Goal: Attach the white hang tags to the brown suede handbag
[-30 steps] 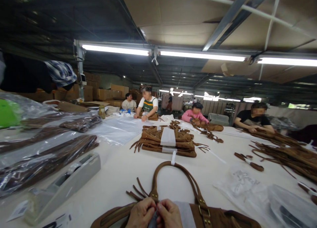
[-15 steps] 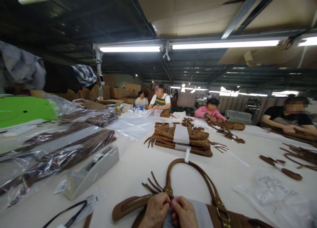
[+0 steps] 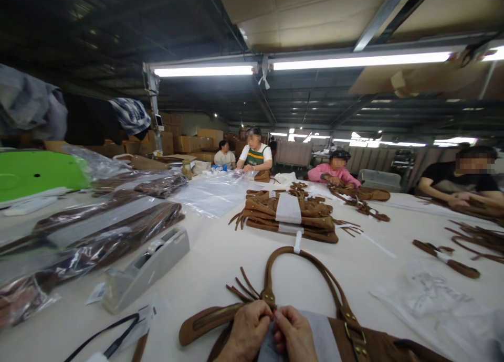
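Barely shifted since a moment ago, left hand and right hand still knuckle to knuckle at the table's near edge, fingertips pinching grey wrapping on the brown handbag, handles arching away, tape dispenser toward the left edge.

Both hands pinched together on the grey wrap over a brown handbag, left hand touching right hand, at the table's near edge. Tape dispenser sits toward the left edge, stacked bags mid-table.
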Action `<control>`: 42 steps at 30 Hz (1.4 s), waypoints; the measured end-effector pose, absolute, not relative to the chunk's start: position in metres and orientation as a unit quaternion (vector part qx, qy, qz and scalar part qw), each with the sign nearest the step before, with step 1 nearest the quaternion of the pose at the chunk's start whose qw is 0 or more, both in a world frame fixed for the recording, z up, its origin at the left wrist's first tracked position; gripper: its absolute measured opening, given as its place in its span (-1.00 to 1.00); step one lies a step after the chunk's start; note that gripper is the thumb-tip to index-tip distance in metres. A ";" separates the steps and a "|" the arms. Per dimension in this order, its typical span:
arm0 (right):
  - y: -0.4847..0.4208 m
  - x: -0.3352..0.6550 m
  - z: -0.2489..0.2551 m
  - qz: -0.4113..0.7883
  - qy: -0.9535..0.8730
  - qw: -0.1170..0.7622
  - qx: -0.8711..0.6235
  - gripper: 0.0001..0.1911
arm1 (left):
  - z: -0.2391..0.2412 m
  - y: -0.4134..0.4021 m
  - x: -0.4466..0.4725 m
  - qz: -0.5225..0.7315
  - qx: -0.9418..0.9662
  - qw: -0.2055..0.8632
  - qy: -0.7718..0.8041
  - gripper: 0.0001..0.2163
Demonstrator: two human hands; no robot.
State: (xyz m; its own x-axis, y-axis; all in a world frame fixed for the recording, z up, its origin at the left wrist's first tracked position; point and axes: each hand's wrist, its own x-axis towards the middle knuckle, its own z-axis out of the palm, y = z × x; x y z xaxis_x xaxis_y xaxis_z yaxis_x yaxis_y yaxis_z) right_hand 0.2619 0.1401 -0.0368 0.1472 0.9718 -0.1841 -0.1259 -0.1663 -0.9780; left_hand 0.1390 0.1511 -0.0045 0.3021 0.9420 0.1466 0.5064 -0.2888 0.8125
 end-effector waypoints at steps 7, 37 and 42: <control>0.136 0.256 -0.026 0.504 -0.373 0.526 -0.575 -0.71 | -0.009 0.152 0.140 0.309 0.743 0.312 0.506 -0.82; 0.138 0.252 -0.032 0.379 -0.446 0.484 -0.650 -0.84 | -0.014 0.156 0.145 0.305 0.740 0.314 0.510 -0.83; 0.135 0.255 -0.022 0.407 -0.464 0.470 -0.630 -0.82 | -0.012 0.154 0.142 0.333 0.736 0.338 0.483 -0.83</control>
State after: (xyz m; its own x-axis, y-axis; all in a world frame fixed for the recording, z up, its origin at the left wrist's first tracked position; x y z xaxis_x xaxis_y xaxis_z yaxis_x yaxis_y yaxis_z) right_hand 0.2548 0.1348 -0.0221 0.2368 0.9685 -0.0771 0.2027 -0.1268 -0.9710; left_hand 0.1418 0.1544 -0.0117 0.3126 0.9358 0.1630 0.4860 -0.3050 0.8190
